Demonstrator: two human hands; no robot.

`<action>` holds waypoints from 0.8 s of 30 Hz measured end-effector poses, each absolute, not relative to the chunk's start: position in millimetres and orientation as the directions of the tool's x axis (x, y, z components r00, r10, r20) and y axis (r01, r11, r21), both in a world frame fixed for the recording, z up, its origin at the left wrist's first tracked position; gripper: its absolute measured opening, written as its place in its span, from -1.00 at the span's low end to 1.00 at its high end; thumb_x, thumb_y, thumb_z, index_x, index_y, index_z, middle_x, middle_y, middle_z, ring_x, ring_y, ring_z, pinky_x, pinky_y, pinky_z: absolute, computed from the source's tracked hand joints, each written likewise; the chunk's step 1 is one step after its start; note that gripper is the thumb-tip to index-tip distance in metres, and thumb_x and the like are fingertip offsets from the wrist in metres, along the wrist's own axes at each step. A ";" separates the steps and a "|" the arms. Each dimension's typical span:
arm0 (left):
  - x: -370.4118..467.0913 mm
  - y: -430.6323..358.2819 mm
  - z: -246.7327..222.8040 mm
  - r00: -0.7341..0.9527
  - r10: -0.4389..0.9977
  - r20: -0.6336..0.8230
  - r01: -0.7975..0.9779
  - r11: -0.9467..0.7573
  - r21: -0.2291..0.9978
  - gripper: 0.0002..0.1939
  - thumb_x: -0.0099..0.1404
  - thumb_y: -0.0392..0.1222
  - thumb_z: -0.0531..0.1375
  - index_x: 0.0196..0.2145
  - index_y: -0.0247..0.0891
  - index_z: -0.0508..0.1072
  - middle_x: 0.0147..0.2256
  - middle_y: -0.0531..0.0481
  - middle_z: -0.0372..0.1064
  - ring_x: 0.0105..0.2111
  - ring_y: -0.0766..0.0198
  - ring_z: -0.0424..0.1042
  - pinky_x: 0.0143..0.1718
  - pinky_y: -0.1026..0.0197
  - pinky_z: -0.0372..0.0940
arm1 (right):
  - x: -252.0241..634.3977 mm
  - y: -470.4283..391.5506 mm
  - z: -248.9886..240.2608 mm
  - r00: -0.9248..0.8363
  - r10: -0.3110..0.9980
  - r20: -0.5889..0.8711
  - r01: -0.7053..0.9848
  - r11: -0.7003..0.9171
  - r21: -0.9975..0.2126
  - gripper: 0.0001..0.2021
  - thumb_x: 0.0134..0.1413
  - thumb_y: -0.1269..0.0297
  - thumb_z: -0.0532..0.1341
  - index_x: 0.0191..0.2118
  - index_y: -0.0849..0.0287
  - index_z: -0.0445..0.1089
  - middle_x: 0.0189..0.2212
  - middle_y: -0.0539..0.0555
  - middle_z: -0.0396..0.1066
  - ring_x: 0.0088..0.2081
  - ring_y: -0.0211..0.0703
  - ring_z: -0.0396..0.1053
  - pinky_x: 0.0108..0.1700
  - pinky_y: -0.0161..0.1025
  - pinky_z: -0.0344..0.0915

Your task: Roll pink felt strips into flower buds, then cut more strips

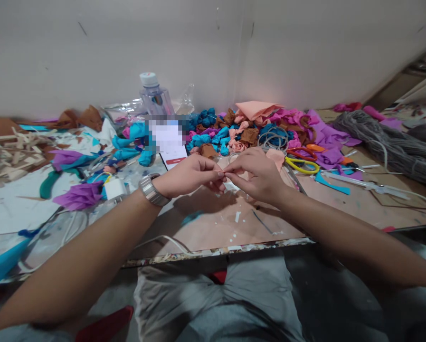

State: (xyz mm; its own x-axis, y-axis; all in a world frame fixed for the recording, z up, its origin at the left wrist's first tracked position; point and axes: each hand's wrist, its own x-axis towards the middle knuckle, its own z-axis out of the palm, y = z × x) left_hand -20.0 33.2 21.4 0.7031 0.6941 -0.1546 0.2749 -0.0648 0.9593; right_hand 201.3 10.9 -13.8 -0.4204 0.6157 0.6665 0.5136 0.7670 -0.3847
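Both hands meet above the middle of the worktable (205, 232). My left hand (194, 175), with a metal watch on its wrist, is closed, thumb against fingers. My right hand (255, 173) pinches at the same spot from the other side. A thin pinkish strand shows between the fingertips; its rest is hidden, and what it is cannot be made out. Behind the hands lies a heap of crumpled paper pieces (223, 135) in blue, brown, peach and pink. A phone (170, 142) with a lit screen stands just beyond my left hand.
A capped bottle (156, 97) stands near the wall. Yellow-handled scissors (301, 165), a glue stick (365, 184) and a grey yarn bundle (387, 142) lie to the right. On the left are a white plug adapter (115, 189), purple paper (79, 194) and wood strips (16, 154).
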 end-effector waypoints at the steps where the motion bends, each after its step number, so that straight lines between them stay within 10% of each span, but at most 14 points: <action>1: -20.3 33.1 22.5 0.705 0.689 -0.167 0.259 -0.031 0.965 -0.60 0.30 0.11 0.32 -0.35 -0.36 0.59 -0.35 -0.17 0.61 -0.35 0.24 0.58 -0.21 0.19 0.50 | 201.7 10.6 -13.3 -0.431 0.608 0.667 0.514 0.772 -0.373 -0.89 0.26 0.20 0.29 -0.23 0.05 0.56 -0.38 0.04 0.59 -0.22 -0.04 0.47 0.00 -0.02 0.23; 10: -21.1 32.8 21.3 0.677 0.697 -0.236 0.161 0.173 0.972 -0.81 0.22 -0.13 0.35 -0.37 -0.35 0.59 -0.38 -0.18 0.61 -0.33 0.18 0.62 -0.17 0.12 0.53 | 203.8 11.1 -12.9 -0.476 0.605 0.639 0.517 0.780 -0.353 -0.88 0.29 0.20 0.25 -0.20 -0.01 0.57 -0.37 0.03 0.59 -0.18 0.00 0.46 0.04 0.03 0.19; 24: -18.2 31.2 20.6 0.644 0.746 -0.171 0.217 0.036 0.975 -0.76 0.30 -0.09 0.30 -0.36 -0.36 0.58 -0.39 -0.13 0.60 -0.39 0.24 0.60 -0.26 0.20 0.51 | 201.4 11.7 -11.6 -0.477 0.599 0.643 0.565 0.769 -0.298 -0.87 0.31 0.19 0.25 -0.24 0.05 0.52 -0.38 0.02 0.59 -0.21 -0.01 0.44 0.02 0.01 0.12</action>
